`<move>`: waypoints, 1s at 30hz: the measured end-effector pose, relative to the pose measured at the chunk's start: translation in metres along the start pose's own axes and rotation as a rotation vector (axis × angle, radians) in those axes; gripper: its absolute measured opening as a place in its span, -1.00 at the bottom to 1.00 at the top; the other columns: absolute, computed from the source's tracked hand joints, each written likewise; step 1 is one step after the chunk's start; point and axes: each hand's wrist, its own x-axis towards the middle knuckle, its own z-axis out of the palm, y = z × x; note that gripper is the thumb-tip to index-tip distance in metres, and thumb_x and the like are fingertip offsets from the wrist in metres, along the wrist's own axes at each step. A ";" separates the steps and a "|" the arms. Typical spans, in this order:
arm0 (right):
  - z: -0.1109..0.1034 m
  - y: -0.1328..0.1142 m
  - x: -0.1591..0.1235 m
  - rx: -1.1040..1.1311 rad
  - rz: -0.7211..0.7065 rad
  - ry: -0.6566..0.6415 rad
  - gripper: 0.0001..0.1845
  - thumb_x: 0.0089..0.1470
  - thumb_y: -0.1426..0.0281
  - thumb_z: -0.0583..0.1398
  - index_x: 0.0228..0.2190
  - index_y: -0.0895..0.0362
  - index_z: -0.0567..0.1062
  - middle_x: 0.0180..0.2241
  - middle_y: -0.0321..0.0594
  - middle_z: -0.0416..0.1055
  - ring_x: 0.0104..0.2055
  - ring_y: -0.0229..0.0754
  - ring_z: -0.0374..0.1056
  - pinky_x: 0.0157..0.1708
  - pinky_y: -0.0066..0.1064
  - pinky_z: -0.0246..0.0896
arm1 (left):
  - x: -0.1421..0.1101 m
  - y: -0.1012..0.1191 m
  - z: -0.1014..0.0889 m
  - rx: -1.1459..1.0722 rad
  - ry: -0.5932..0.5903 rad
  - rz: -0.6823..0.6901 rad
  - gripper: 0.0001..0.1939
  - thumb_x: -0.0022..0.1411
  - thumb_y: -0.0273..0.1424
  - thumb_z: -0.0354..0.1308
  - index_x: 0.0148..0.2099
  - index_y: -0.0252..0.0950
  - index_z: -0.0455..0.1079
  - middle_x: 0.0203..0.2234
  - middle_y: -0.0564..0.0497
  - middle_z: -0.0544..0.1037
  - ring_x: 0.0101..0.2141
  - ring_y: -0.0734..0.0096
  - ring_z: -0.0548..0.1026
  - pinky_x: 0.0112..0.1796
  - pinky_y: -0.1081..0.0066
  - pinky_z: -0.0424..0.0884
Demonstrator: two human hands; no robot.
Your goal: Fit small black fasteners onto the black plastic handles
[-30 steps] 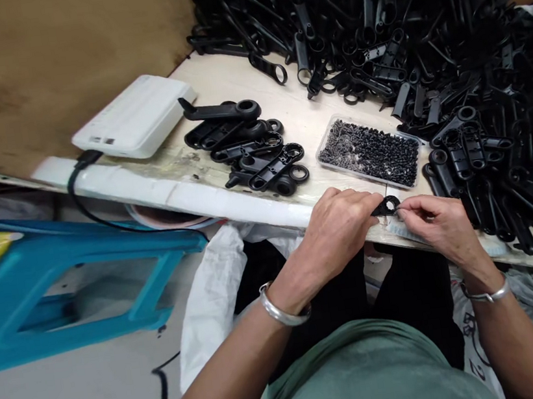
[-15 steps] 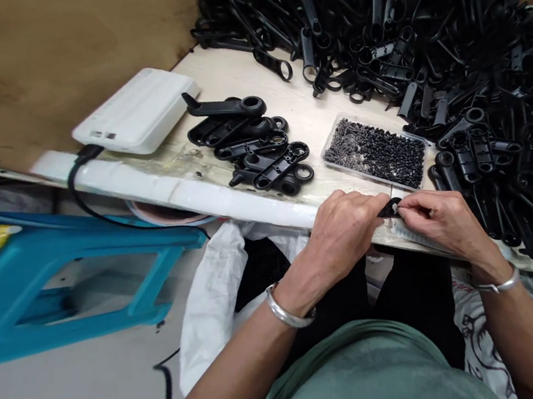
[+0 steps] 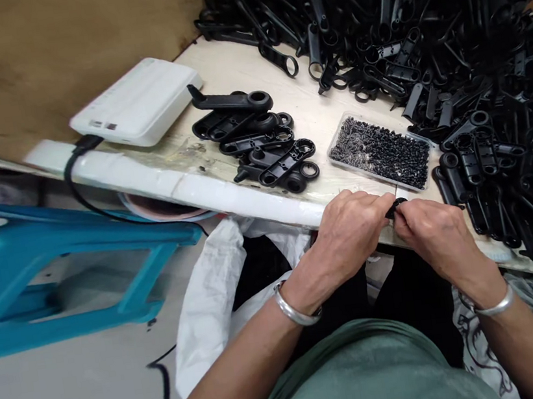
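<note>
My left hand (image 3: 352,231) is closed round a black plastic part (image 3: 396,206) at the table's front edge. Only a short ringed end of that part shows between the hands; my fingers cover the rest. My right hand (image 3: 435,233) is curled in a fist against the same end, thumb and forefinger pressed on it. Whether a smaller piece sits in those fingertips is hidden. Just beyond the hands lies a clear tray (image 3: 405,186) of tiny black pieces (image 3: 382,151).
A large heap of black plastic arms (image 3: 370,16) covers the back and right. A smaller group of the same arms (image 3: 259,141) lies left of the tray. Farther left are a white box (image 3: 136,105) with a black cable (image 3: 71,186) and a blue stool (image 3: 72,251).
My right hand has turned over and closed tighter against the black part, moving slightly left. A pale bit seen at its fingertips no longer shows. The view has shifted a little.
</note>
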 end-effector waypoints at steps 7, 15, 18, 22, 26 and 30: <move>-0.010 0.006 0.006 0.274 0.140 -0.177 -0.75 0.14 0.45 0.07 -0.55 0.14 0.41 -0.62 -0.27 0.36 -0.59 -0.28 0.23 -0.53 -0.40 -0.04 | -0.001 -0.001 0.003 -0.036 0.031 0.008 -0.85 0.21 -0.54 0.12 -0.16 -0.30 0.43 -0.40 -0.01 0.60 -0.36 0.31 0.52 -0.33 0.35 0.33; -0.006 0.023 0.011 0.753 0.413 -0.331 -0.80 0.04 0.39 0.11 -0.56 0.15 0.44 -0.65 -0.34 0.37 -0.59 -0.30 0.26 -0.58 -0.49 0.09 | -0.006 -0.002 0.002 0.016 0.007 0.107 -0.84 0.28 -0.49 0.08 -0.20 -0.23 0.48 -0.34 0.00 0.53 -0.29 0.30 0.46 -0.34 0.33 0.28; -0.007 0.025 0.011 0.766 0.390 -0.356 -0.80 0.04 0.40 0.10 -0.55 0.15 0.44 -0.64 -0.33 0.39 -0.60 -0.30 0.28 -0.58 -0.49 0.11 | -0.007 -0.002 0.001 0.040 -0.008 0.120 -0.82 0.31 -0.47 0.05 -0.18 -0.24 0.49 -0.29 -0.04 0.54 -0.26 0.29 0.46 -0.33 0.34 0.28; -0.009 0.024 0.015 0.731 0.398 -0.368 -0.79 0.03 0.40 0.09 -0.58 0.13 0.43 -0.65 -0.32 0.41 -0.62 -0.30 0.27 -0.58 -0.49 0.12 | -0.007 -0.002 0.002 0.050 -0.009 0.138 -0.83 0.32 -0.45 0.06 -0.20 -0.25 0.48 -0.28 -0.05 0.53 -0.26 0.28 0.45 -0.34 0.33 0.28; -0.013 0.019 0.018 0.597 0.406 -0.373 -0.76 0.04 0.37 0.07 -0.60 0.12 0.41 -0.67 -0.33 0.40 -0.61 -0.29 0.30 -0.54 -0.48 0.11 | -0.008 -0.002 0.002 0.030 0.003 0.127 -0.88 0.30 -0.41 0.10 -0.24 -0.25 0.47 -0.30 -0.03 0.51 -0.26 0.27 0.44 -0.33 0.31 0.28; -0.019 0.016 0.017 0.422 0.395 -0.412 -0.68 0.07 0.25 0.04 -0.59 0.10 0.43 -0.68 -0.32 0.41 -0.63 -0.27 0.30 -0.56 -0.45 0.09 | -0.008 0.000 0.001 0.004 0.057 0.148 -0.87 0.30 -0.40 0.10 -0.29 -0.27 0.44 -0.35 -0.01 0.48 -0.24 0.27 0.45 -0.32 0.30 0.29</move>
